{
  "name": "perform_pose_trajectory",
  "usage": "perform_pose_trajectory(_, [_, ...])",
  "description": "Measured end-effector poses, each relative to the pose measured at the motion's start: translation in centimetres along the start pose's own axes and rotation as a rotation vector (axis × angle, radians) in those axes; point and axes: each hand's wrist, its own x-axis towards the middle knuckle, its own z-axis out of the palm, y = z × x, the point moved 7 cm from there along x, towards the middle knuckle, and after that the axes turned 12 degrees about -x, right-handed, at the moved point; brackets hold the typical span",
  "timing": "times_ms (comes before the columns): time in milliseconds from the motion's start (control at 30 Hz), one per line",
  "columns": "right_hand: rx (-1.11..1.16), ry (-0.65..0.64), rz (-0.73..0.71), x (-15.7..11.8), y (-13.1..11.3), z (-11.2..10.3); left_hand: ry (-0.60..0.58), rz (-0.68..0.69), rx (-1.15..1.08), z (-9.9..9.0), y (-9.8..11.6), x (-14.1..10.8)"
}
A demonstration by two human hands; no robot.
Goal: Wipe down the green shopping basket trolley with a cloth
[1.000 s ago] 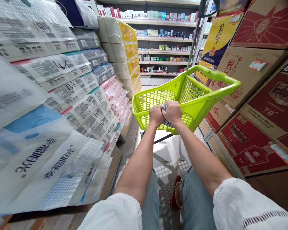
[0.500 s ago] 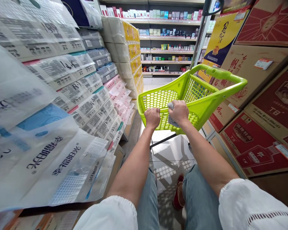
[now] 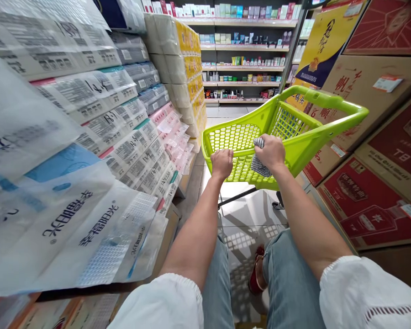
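Observation:
A lime-green plastic shopping cart [image 3: 301, 151] stands in the aisle in front of me, turned so its long side faces me and its handle points to the right. My left hand [image 3: 222, 163] is closed over the top rim near the cart's left end. Further right along the same rim, my right hand [image 3: 271, 151] grips the cart too. A grey-and-white striped cloth [image 3: 259, 165] is held under the right hand's fingers and hangs down the outside of the basket. The fingertips of both hands are hidden behind the rim.
Stacked tissue packs [image 3: 123, 123] line the left side, with a loose plastic-wrapped pack [image 3: 99, 233] close by. Yellow-and-white paper bundles [image 3: 188, 82] stand beyond. Cardboard cartons [image 3: 366, 201] rise close on the right. Shelves of toiletries [image 3: 246, 68] cross the far end. Tiled floor [image 3: 241, 212] lies beneath.
The cart and both hands appear slightly further right in view, with the cart's handle end nearer the cartons. Both hands keep their hold on the rim.

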Motion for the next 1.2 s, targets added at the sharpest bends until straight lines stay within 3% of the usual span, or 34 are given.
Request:
perform_pose_trajectory(67, [0.003,0.004,0.002,-0.3,-0.7,0.2,0.004,-0.019,0.008,0.3,0.3,0.1])
perform_pose_trajectory(267, [0.08,-0.056,-0.17,-1.7,-6.8,1.5,-0.007,-0.029,0.044,0.6,0.9,0.1])
perform_pose_trajectory(333, [0.086,-0.075,-0.19,-1.5,-6.4,1.4,0.0,-0.016,0.048,0.5,0.9,0.1])
perform_pose_trajectory(400, [0.068,-0.086,-0.167,-1.1,-4.4,1.0,0.009,-0.002,0.044,0.3,0.9,0.2])
perform_pose_trajectory(500, [0.009,-0.05,-0.048,-0.3,-0.7,0.2,0.009,0.0,0.023,0.5,0.9,0.3])
perform_pose_trajectory(567, [-0.013,-0.012,0.011,-0.4,0.3,-0.1,0.015,-0.012,0.018,0.7,0.9,0.4])
perform_pose_trajectory(833, [0.088,-0.03,-0.164,-2.3,-6.7,1.7,-0.003,0.013,0.031,0.4,0.9,0.2])
perform_pose_trajectory(1033, [0.092,-0.052,-0.165,-1.7,-4.9,1.2,0.027,0.058,0.073,-2.6,-2.1,-0.5])
perform_pose_trajectory(1200, [0.031,-0.024,-0.054,-1.6,-4.0,1.0,-0.048,0.049,0.05,-2.1,-3.7,-0.8])
